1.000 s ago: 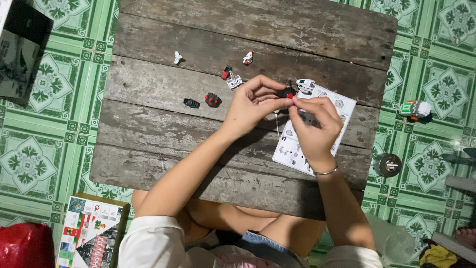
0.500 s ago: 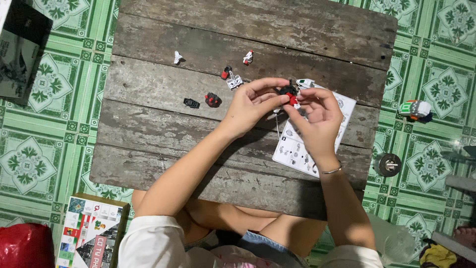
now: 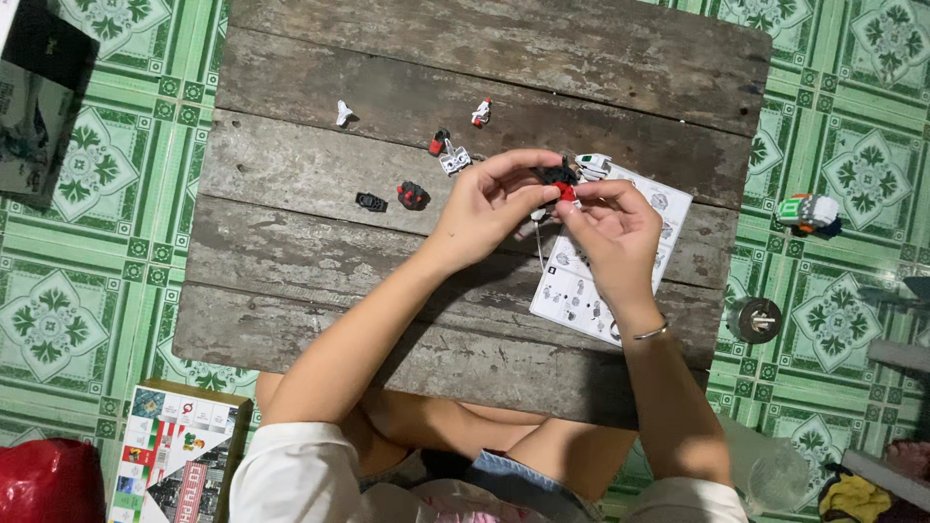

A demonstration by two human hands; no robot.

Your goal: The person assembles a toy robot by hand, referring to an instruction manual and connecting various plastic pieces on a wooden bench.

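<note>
Your left hand (image 3: pixel 489 208) and right hand (image 3: pixel 610 228) pinch the black-and-red toy piece (image 3: pixel 560 180), fingertips apparently closed on it, loose parts (image 3: pixel 412 196) at nine o'clock.

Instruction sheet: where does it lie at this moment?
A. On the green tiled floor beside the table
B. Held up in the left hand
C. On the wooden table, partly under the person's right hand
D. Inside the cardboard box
C. The white instruction sheet lies flat on the wooden table, with the right hand over its upper part while both hands pinch a small black and red piece.
</note>
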